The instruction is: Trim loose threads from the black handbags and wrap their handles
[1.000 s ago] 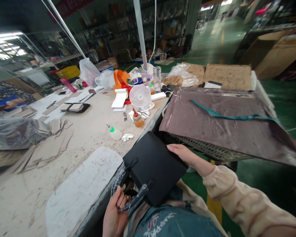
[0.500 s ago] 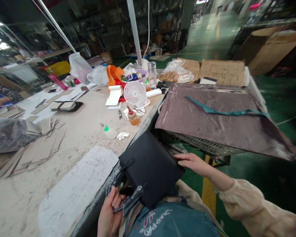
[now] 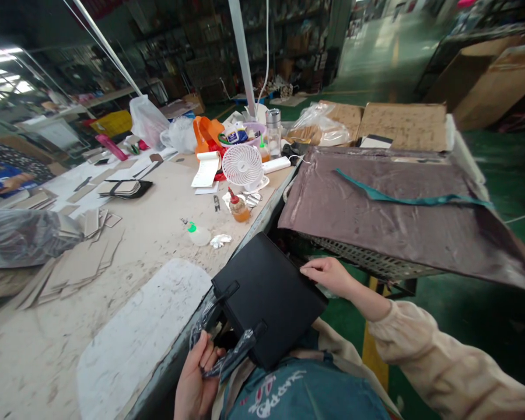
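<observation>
Beside the table [image 3: 157, 233], left fingers [image 3: 207, 354] grip the black bag's [image 3: 273, 291] handle [image 3: 237, 352]; right fingers [image 3: 314, 266] touch its edge, grip unclear.

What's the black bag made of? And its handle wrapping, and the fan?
The black bag looks like leather or imitation leather, matte and smooth; its even surface fits both. The handle wrapping seems clear plastic film, judging by its shiny wrinkles. The fan is probably hard white plastic, with thin moulded-looking ribs.
</observation>
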`<action>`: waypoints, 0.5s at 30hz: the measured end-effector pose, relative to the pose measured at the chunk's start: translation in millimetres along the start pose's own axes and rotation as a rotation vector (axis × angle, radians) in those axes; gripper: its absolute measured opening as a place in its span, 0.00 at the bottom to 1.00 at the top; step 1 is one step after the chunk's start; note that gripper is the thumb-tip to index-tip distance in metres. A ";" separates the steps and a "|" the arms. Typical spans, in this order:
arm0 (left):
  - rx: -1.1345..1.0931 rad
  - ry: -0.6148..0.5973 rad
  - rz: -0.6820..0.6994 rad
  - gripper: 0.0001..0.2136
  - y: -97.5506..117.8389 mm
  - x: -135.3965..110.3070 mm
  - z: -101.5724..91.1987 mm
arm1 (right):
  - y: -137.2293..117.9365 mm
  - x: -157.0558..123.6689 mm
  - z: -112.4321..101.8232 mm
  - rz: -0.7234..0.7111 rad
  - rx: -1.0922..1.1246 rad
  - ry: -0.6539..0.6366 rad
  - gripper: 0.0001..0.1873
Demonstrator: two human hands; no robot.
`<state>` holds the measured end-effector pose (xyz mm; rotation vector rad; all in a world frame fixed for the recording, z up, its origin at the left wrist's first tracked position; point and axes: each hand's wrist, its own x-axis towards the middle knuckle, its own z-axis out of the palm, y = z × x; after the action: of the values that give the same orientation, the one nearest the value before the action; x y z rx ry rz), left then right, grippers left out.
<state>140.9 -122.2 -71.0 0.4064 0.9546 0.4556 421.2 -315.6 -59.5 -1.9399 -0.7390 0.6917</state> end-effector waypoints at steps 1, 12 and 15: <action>0.004 -0.001 -0.002 0.12 -0.2 0.9 -0.4 | 1.2 -0.9 0.5 -0.001 0.012 0.005 0.15; 0.005 0.021 -0.003 0.12 0.3 3.5 -1.3 | 11.7 -13.4 -7.4 0.051 0.156 -0.067 0.14; -0.004 0.012 -0.007 0.12 0.2 3.5 -3.1 | 8.6 -15.5 -8.4 0.066 0.226 -0.109 0.16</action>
<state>139.9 -119.8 -74.9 0.3970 0.9667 0.4542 418.9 -335.1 -61.1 -1.7374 -0.6357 0.8878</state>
